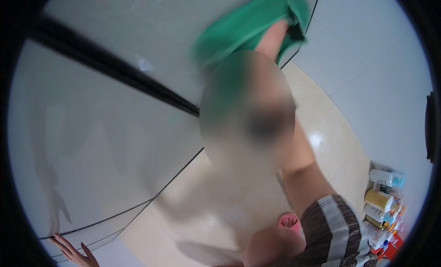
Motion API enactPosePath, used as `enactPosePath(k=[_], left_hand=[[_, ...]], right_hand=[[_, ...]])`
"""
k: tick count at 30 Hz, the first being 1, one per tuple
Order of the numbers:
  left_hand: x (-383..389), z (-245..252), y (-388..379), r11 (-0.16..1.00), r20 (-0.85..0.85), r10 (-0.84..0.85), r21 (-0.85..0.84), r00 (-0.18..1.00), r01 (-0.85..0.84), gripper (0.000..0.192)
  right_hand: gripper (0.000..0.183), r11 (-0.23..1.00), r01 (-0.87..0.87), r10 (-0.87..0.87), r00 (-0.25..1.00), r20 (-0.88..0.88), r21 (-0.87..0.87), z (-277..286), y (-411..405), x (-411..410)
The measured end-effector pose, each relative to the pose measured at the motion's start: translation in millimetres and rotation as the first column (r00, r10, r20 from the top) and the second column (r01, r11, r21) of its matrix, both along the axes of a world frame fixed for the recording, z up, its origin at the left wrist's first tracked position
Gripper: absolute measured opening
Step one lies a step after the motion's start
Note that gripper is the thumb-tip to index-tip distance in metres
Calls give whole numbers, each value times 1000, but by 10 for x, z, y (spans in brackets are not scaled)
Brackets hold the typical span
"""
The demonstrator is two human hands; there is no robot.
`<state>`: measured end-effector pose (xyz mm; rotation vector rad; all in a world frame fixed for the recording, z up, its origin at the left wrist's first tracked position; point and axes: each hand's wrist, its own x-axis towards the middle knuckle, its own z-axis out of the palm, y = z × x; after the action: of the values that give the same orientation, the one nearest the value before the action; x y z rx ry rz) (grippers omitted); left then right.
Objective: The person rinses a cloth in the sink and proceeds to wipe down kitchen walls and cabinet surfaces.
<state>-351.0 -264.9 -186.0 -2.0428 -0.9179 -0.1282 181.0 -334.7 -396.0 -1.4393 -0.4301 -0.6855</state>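
A green cloth (248, 25), smeared by motion, lies against a glossy grey panel (131, 29) at the top. My right hand (274, 39) is on the cloth; its fingers are partly hidden in the folds, and a blurred oval covers part of the arm. Low at the left, my left hand (77, 249) has its fingers spread and its fingertips at the dark lower edge of a second glossy panel (103, 156), which reflects the hand and arm. A black strip (120, 74) runs between the two panels.
Several bottles (379, 199) stand by the wall at the lower right, near red items (392, 248). Beige tiled floor (193, 205) lies below, with a foot in a pink slipper (289, 221). Pale wall tiles (365, 70) rise at the right.
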Motion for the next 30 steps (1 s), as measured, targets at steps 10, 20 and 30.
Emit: enactPosePath(k=[10,20,30], left_hand=[[169,1,-132,999,-62,-31,17,998,32,68],[-356,94,-51,972,183,89,-229,979,-46,84],[-1113,116,-98,882,324,14,-449,946,141,80]], right_hand=[[42,885,-29,260,859,-442,464,-1650,-343,490],[47,732,19,632,355,-689,681,-1153,67,-897],[33,970,240,-165,775,610,-41,2430,604,-2816]])
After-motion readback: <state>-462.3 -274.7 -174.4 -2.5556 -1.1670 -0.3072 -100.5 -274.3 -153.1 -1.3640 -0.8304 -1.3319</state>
